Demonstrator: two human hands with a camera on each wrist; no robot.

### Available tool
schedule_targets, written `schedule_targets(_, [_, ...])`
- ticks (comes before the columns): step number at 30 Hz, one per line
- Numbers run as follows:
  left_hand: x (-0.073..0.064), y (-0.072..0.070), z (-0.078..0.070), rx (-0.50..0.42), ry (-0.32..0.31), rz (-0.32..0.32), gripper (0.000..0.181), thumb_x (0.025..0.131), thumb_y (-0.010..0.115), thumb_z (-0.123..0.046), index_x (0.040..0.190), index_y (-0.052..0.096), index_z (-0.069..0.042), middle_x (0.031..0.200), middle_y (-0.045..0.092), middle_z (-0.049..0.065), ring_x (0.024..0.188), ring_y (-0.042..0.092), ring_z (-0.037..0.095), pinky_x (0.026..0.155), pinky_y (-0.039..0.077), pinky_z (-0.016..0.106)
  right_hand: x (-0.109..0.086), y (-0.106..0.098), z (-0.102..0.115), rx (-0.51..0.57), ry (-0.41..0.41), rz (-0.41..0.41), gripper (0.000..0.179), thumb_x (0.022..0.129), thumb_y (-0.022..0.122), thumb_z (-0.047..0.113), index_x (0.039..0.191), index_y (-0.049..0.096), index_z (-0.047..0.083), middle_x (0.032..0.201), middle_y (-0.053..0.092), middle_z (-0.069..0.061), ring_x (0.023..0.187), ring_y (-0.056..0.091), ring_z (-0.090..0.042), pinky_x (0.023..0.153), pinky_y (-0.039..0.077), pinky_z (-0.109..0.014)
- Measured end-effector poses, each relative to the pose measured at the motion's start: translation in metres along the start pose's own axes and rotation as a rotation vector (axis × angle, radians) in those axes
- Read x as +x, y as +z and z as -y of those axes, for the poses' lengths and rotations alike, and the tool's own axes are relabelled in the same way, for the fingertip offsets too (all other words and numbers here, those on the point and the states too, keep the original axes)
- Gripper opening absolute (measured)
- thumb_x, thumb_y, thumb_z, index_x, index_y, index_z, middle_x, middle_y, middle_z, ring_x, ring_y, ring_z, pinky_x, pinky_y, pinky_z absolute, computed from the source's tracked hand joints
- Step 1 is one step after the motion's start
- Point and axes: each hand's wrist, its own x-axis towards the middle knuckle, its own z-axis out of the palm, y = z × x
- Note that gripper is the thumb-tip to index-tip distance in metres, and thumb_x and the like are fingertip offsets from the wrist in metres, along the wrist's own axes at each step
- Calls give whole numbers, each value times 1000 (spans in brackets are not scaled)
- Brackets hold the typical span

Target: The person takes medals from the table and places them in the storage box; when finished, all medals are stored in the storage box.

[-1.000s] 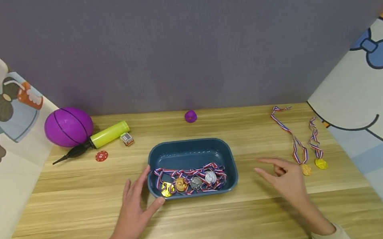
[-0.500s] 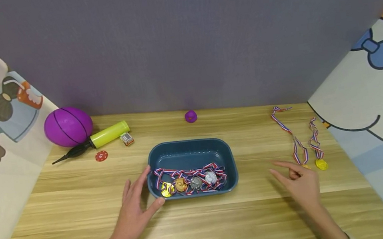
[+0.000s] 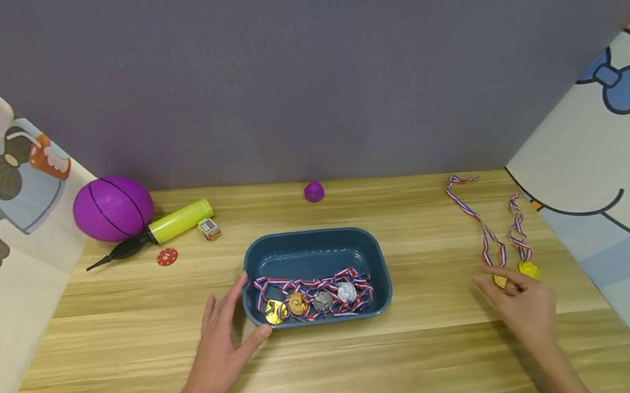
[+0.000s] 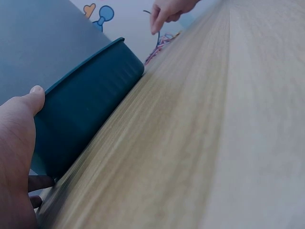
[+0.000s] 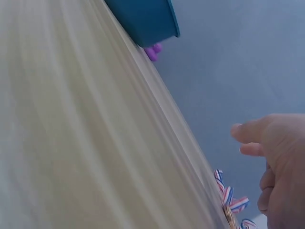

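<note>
A dark blue plastic basin (image 3: 308,262) stands mid-table. Along its near side lie several medals on striped ribbons, among them a yellow-gold one (image 3: 274,311) and a silver one (image 3: 346,292). My left hand (image 3: 218,345) touches the basin's front left corner, thumb at the near rim and straight fingers along the left end. At the right, my right hand (image 3: 525,308) hovers with index finger and thumb apart, holding nothing. Its fingertips are close by a bronze-gold medal (image 3: 500,281), partly hidden by the hand. A second medal (image 3: 529,270), bright gold, lies just beyond.
Back left are a purple ball (image 3: 113,208), a yellow-green hand pump (image 3: 181,221), a small box (image 3: 208,229) and a red chip (image 3: 167,256). A small purple ring-like piece (image 3: 314,191) sits near the grey back wall (image 3: 299,79). Printed panels flank both sides.
My right hand has moved right, away from the basin, to the loose medals, and now covers part of the bronze-gold one. My left hand and the basin have stayed put.
</note>
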Motion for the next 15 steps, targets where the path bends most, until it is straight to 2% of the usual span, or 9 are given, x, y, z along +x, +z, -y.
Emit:
schedule_targets(6, [0, 0, 0, 0, -3, 3, 95, 100, 82, -41, 177, 29, -28, 174, 43, 17, 155, 45, 50, 138, 3, 64, 3, -9, -14, -83, 110, -14, 23, 78, 99, -1, 98, 86, -3, 45, 30, 9, 45, 17, 7, 42, 18, -21])
schedule_targets(12, [0, 0, 0, 3, -1, 0, 96, 99, 83, -40, 177, 28, -28, 175, 43, 17, 155, 45, 50, 138, 3, 64, 5, -20, -30, -134, 263, 5, 32, 81, 101, 11, 106, 86, -2, 47, 39, 7, 45, 26, 3, 42, 23, -23])
schedule_targets(15, [0, 0, 0, 1, 0, 0, 96, 99, 83, -39, 177, 29, -28, 175, 43, 17, 155, 45, 50, 138, 3, 64, 5, -24, -34, -165, 307, 20, 35, 83, 100, 17, 111, 86, 0, 48, 41, 6, 46, 29, -1, 43, 25, -24])
